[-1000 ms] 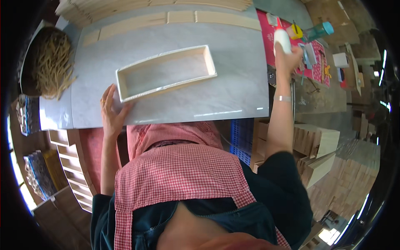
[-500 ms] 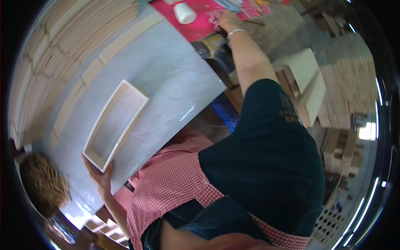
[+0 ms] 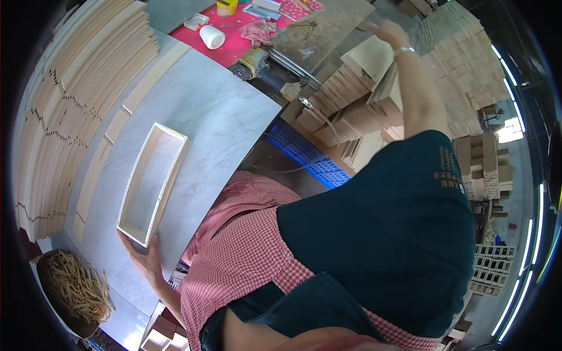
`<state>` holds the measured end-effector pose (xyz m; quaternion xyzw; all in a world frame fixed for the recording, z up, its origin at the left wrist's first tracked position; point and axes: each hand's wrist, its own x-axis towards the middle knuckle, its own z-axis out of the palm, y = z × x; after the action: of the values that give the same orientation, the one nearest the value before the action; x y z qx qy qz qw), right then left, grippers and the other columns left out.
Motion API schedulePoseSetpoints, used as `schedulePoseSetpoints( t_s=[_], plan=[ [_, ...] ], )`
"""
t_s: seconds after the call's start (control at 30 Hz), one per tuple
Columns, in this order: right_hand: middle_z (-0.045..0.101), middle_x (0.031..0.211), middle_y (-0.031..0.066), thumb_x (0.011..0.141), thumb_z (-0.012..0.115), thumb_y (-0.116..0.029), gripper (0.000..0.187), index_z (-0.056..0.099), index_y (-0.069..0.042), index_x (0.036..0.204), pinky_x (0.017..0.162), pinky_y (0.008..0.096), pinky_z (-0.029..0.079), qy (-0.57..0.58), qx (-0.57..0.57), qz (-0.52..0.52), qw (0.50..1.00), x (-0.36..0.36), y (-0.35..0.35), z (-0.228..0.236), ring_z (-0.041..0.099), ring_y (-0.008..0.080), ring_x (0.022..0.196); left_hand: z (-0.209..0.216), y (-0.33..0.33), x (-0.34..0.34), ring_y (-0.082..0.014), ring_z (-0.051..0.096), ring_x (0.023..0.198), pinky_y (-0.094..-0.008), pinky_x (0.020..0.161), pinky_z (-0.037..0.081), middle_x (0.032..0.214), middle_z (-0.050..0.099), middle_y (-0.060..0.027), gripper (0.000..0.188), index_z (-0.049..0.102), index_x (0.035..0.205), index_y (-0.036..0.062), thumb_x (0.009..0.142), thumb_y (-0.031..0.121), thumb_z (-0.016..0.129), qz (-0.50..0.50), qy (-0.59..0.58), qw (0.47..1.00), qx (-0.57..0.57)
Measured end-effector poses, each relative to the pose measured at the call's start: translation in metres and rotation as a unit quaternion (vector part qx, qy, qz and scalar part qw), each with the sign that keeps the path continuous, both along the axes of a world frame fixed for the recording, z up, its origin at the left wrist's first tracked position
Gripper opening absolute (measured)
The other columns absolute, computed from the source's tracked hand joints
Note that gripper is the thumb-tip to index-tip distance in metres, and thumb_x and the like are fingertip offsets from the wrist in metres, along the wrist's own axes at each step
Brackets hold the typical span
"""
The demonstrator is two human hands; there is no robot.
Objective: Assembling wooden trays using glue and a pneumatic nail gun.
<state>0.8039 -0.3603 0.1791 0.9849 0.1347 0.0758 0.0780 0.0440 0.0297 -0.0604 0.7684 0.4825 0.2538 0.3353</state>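
A long, narrow frame of pale wood (image 3: 165, 192) lies on a grey marble-patterned tabletop (image 3: 216, 105), its walls standing up around an open middle. My left hand (image 3: 145, 257) grips its near end, fingers on the left corner and thumb on the right. Far off to the right, my right hand (image 3: 389, 34) is raised near the stacked wooden boards (image 3: 345, 88). It is somewhat blurred, with fingers reaching out and nothing visible in them. A crumpled pink cloth (image 3: 256, 33) lies on a red surface (image 3: 234, 54), well left of that hand.
Long stacked wooden strips (image 3: 88, 76) line the table's left side. A container of wood strips (image 3: 76, 292) stands at the lower left. A white bottle (image 3: 212, 37) and a yellow tub (image 3: 226, 7) rest on the red surface. A blue plastic crate (image 3: 310, 158) sits below the boards.
My right hand has left the pink cloth and swung right toward the stacked boards. The cloth stays on the red surface. My left hand keeps its hold on the frame.
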Motion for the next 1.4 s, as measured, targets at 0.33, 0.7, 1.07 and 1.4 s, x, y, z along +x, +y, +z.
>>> schedulePoseSetpoints(
  t_s=[0.33, 0.7, 1.07, 1.4],
  plan=[
    [0.059, 0.141, 0.0175, 0.072, 0.074, -0.073, 0.099, 0.060, 0.000, 0.137, 0.107, 0.0419, 0.046, 0.214, 0.162, -0.224, 0.937, -0.055, -0.081, -0.039, 0.056, 0.0279, 0.130, 0.018, -0.014, -0.021, -0.0417, 0.053, 0.128, -0.0493, 0.109, 0.044, 0.146, 0.050, -0.0255, 0.104, 0.027, 0.159, 0.0061, 0.074, 0.023, 0.084, 0.016, -0.009, 1.000, -0.023],
    [0.060, 0.138, 0.0167, 0.078, 0.074, -0.062, 0.086, 0.061, -0.001, 0.137, 0.099, 0.0407, 0.049, 0.385, 0.080, 0.266, 0.880, -0.013, 0.155, -0.182, 0.059, 0.0259, 0.121, 0.018, 0.014, 0.006, -0.0389, 0.054, 0.129, -0.0461, 0.111, 0.043, 0.145, 0.053, -0.0214, 0.099, 0.040, 0.153, 0.0065, 0.068, 0.023, 0.088, -0.027, 0.010, 1.000, 0.011],
    [0.058, 0.139, 0.0212, 0.078, 0.069, -0.067, 0.093, 0.057, 0.003, 0.138, 0.095, 0.0452, 0.051, 0.192, 0.155, -0.235, 0.940, -0.045, -0.104, -0.023, 0.060, 0.0305, 0.118, 0.003, 0.023, -0.003, -0.0403, 0.048, 0.134, -0.0484, 0.111, 0.040, 0.149, 0.047, -0.0229, 0.101, 0.032, 0.159, 0.0118, 0.074, 0.028, 0.084, -0.023, 0.011, 0.999, -0.039],
    [0.066, 0.131, 0.0113, 0.089, 0.062, -0.011, 0.046, 0.063, 0.002, 0.133, 0.109, 0.0334, 0.043, 0.699, 0.653, -0.284, -0.067, 0.069, -0.185, -0.006, 0.062, 0.0237, 0.118, 0.016, 0.013, 0.007, -0.0351, 0.061, 0.119, -0.0392, 0.103, 0.051, 0.140, 0.056, -0.0233, 0.102, 0.033, 0.153, -0.0039, 0.071, 0.019, 0.088, -0.021, -0.010, 0.997, -0.070]
  ],
)
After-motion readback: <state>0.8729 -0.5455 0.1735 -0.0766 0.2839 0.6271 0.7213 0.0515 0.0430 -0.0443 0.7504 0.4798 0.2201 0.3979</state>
